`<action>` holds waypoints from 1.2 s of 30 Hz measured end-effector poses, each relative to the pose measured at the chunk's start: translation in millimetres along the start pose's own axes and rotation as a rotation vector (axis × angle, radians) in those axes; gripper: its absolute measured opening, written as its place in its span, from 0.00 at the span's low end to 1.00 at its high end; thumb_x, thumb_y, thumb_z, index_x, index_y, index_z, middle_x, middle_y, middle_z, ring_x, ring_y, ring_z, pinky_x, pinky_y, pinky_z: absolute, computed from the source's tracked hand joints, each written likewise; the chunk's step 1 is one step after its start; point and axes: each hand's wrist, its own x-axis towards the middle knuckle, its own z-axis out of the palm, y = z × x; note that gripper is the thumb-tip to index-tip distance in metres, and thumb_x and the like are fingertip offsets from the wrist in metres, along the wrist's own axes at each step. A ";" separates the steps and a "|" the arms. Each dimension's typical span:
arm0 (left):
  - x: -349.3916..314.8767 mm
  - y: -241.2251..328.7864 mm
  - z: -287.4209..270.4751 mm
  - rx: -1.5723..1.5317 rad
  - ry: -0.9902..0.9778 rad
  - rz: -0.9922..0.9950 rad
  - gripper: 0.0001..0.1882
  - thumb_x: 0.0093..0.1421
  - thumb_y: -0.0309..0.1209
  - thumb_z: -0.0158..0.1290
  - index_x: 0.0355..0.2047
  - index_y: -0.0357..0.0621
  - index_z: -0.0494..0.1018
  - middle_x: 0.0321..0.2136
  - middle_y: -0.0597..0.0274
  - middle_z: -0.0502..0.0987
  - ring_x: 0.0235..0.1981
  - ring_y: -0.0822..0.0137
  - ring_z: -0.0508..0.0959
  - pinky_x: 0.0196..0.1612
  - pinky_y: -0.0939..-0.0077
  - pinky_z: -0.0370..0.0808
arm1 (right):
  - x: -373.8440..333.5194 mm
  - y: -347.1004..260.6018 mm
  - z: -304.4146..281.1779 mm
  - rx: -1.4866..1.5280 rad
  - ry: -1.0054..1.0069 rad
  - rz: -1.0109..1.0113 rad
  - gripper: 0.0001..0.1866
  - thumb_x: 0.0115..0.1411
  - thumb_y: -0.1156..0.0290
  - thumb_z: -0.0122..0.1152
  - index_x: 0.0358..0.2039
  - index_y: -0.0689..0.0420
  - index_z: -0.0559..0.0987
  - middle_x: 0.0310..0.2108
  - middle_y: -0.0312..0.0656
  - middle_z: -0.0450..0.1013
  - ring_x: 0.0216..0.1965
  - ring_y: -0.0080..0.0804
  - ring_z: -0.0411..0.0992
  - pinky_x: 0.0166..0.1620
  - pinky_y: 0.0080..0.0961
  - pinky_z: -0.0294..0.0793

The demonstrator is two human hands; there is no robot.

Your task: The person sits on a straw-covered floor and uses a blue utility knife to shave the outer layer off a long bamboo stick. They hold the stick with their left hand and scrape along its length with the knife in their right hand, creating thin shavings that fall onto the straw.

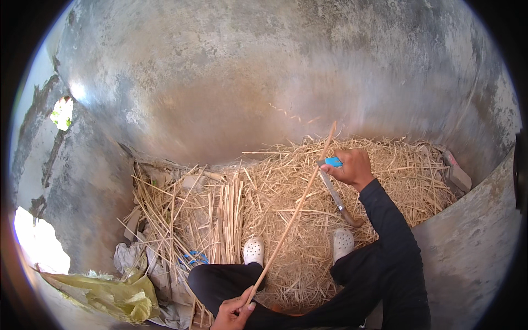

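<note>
Watching remotely, I see the long stick [297, 209] slanting up and rightward from the left hand [234, 312], pinching its lower end, to the right hand [352, 168], nearer its tip, closed around a blue tool [333, 161].

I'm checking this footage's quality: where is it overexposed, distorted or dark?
Head view: the lower-left opening is blown out to white; a glare spot sits beside the smaller opening; edges bend near the rim; corners are black; the stick reads clearly.

Floor [197, 223] — shavings [407, 170], knife [333, 193] atop; sticks [228, 220]; crumpled sheet [130, 257] — perhaps cloth.
</note>
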 end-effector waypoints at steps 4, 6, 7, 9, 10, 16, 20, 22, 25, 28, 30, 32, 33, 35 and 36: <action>-24.8 -2.0 3.8 -0.076 -0.026 -0.118 0.20 0.67 0.30 0.51 0.57 0.35 0.70 0.26 0.71 0.68 0.24 0.77 0.63 0.26 0.80 0.63 | 1.5 29.6 18.5 -0.105 0.060 0.132 0.41 0.57 0.25 0.42 0.13 0.54 0.74 0.08 0.41 0.64 0.11 0.37 0.68 0.16 0.36 0.65; -42.4 -4.5 1.1 -0.097 -0.127 -0.257 0.19 0.67 0.31 0.51 0.56 0.37 0.71 0.26 0.72 0.67 0.25 0.77 0.64 0.26 0.79 0.63 | 3.1 60.4 23.8 -0.189 0.143 0.262 0.42 0.59 0.26 0.39 0.13 0.56 0.74 0.09 0.43 0.66 0.13 0.40 0.70 0.19 0.39 0.66; -49.9 -5.1 1.6 -0.166 -0.204 -0.228 0.19 0.67 0.32 0.51 0.56 0.37 0.71 0.25 0.73 0.67 0.25 0.77 0.64 0.26 0.80 0.63 | 0.3 75.4 21.9 -0.220 0.208 0.303 0.43 0.60 0.27 0.38 0.14 0.57 0.74 0.11 0.45 0.67 0.15 0.43 0.71 0.21 0.42 0.66; -59.0 -7.4 0.0 -0.294 -0.358 -0.160 0.20 0.67 0.32 0.51 0.57 0.38 0.70 0.24 0.74 0.66 0.25 0.77 0.65 0.25 0.81 0.62 | -14.1 106.5 25.7 -0.177 -0.023 0.461 0.44 0.60 0.27 0.37 0.14 0.59 0.74 0.13 0.48 0.69 0.18 0.48 0.71 0.25 0.46 0.67; -58.1 -7.0 7.5 -0.186 -0.332 -0.164 0.21 0.68 0.33 0.51 0.59 0.39 0.68 0.23 0.76 0.65 0.24 0.77 0.65 0.25 0.81 0.62 | -16.9 108.4 24.5 -0.156 -0.150 0.531 0.45 0.60 0.26 0.37 0.14 0.60 0.74 0.14 0.50 0.70 0.19 0.51 0.71 0.27 0.48 0.67; -6.3 2.1 12.8 -0.492 0.015 -0.415 0.24 0.70 0.36 0.45 0.62 0.34 0.62 0.18 0.71 0.66 0.15 0.79 0.64 0.23 0.84 0.65 | -8.5 73.4 16.9 -0.032 -0.121 0.548 0.45 0.60 0.27 0.37 0.14 0.60 0.75 0.13 0.49 0.69 0.19 0.47 0.72 0.25 0.43 0.67; 47.6 14.1 21.6 -0.727 0.116 -0.300 0.24 0.72 0.37 0.38 0.64 0.40 0.59 0.18 0.69 0.66 0.09 0.81 0.62 0.15 0.89 0.61 | 1.0 -21.1 7.7 0.153 -0.322 0.228 0.42 0.57 0.26 0.42 0.16 0.56 0.77 0.13 0.44 0.70 0.18 0.42 0.72 0.24 0.41 0.68; 76.5 16.5 24.0 -0.764 0.120 -0.251 0.23 0.73 0.37 0.38 0.64 0.41 0.59 0.18 0.69 0.66 0.09 0.81 0.61 0.14 0.89 0.60 | -9.4 -72.3 -0.6 0.203 -0.352 0.021 0.40 0.54 0.25 0.46 0.15 0.53 0.77 0.11 0.42 0.70 0.16 0.41 0.71 0.23 0.40 0.69; 103.0 34.1 29.5 -0.789 0.087 -0.224 0.23 0.73 0.37 0.38 0.64 0.42 0.59 0.18 0.71 0.64 0.09 0.82 0.60 0.14 0.89 0.58 | -29.0 -119.8 -2.2 0.261 -0.285 -0.242 0.37 0.52 0.27 0.53 0.13 0.51 0.76 0.10 0.39 0.68 0.12 0.37 0.69 0.19 0.35 0.67; 105.2 48.9 36.4 -0.725 0.074 -0.226 0.24 0.72 0.38 0.40 0.63 0.38 0.60 0.17 0.71 0.63 0.09 0.81 0.59 0.14 0.88 0.58 | -27.5 -122.1 -6.8 0.259 -0.214 -0.310 0.36 0.49 0.26 0.56 0.11 0.50 0.74 0.09 0.38 0.67 0.11 0.37 0.69 0.18 0.33 0.66; 102.5 55.1 35.5 -0.669 0.057 -0.216 0.24 0.72 0.39 0.39 0.63 0.38 0.59 0.17 0.72 0.62 0.09 0.81 0.59 0.12 0.88 0.56 | -21.9 -115.6 -6.4 0.230 -0.173 -0.308 0.37 0.47 0.25 0.57 0.11 0.50 0.72 0.08 0.39 0.66 0.11 0.37 0.69 0.17 0.33 0.66; 102.6 56.8 37.5 -0.661 0.062 -0.214 0.23 0.72 0.37 0.40 0.64 0.39 0.60 0.18 0.73 0.61 0.13 0.84 0.59 0.16 0.89 0.55 | -18.6 -106.1 -4.2 0.197 -0.125 -0.303 0.37 0.46 0.25 0.57 0.10 0.50 0.71 0.08 0.39 0.65 0.10 0.38 0.68 0.17 0.32 0.66; 102.7 57.6 38.1 -0.657 0.066 -0.214 0.23 0.73 0.36 0.40 0.64 0.40 0.60 0.19 0.74 0.61 0.15 0.85 0.59 0.18 0.89 0.55 | -19.5 -106.2 -3.0 0.214 -0.112 -0.285 0.37 0.46 0.25 0.57 0.09 0.50 0.70 0.07 0.39 0.65 0.10 0.38 0.68 0.17 0.32 0.66; 102.9 61.3 37.5 -0.634 0.083 -0.226 0.23 0.72 0.35 0.41 0.64 0.39 0.60 0.19 0.74 0.61 0.17 0.85 0.58 0.19 0.89 0.54 | -22.9 -109.1 -2.2 0.241 -0.087 -0.252 0.37 0.46 0.25 0.57 0.09 0.50 0.70 0.07 0.38 0.64 0.10 0.38 0.67 0.17 0.32 0.66; 102.7 63.2 37.1 -0.623 0.092 -0.232 0.23 0.72 0.35 0.41 0.64 0.38 0.60 0.19 0.74 0.61 0.18 0.85 0.58 0.20 0.88 0.54 | -26.0 -112.5 -3.5 0.260 -0.103 -0.254 0.37 0.46 0.25 0.58 0.09 0.50 0.70 0.07 0.38 0.64 0.10 0.38 0.67 0.17 0.32 0.66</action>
